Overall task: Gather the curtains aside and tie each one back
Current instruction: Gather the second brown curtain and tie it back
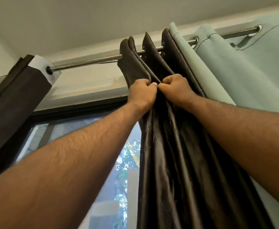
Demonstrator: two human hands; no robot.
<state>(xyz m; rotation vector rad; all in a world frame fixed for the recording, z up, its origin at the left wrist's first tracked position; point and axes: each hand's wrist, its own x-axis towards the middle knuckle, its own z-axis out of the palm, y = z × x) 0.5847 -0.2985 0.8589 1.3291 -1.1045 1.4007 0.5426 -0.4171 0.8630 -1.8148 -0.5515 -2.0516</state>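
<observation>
A dark brown shiny curtain (168,154) hangs bunched in folds from a metal rod (89,62) near the ceiling. My left hand (142,95) grips its leftmost folds just below the rod. Right beside it, my right hand (176,90) grips the neighbouring folds, knuckles nearly touching the left hand. Both arms reach up and forward. A second dark brown curtain (13,103) with a white lining hangs gathered at the rod's left end. A pale green curtain (244,70) hangs on the same rod to the right, pressed against the brown one.
Behind the curtains is a window with a black frame (72,106); trees and buildings show through the glass (118,179). The white ceiling (102,19) is close above the rod. The rod between the two brown curtains is bare.
</observation>
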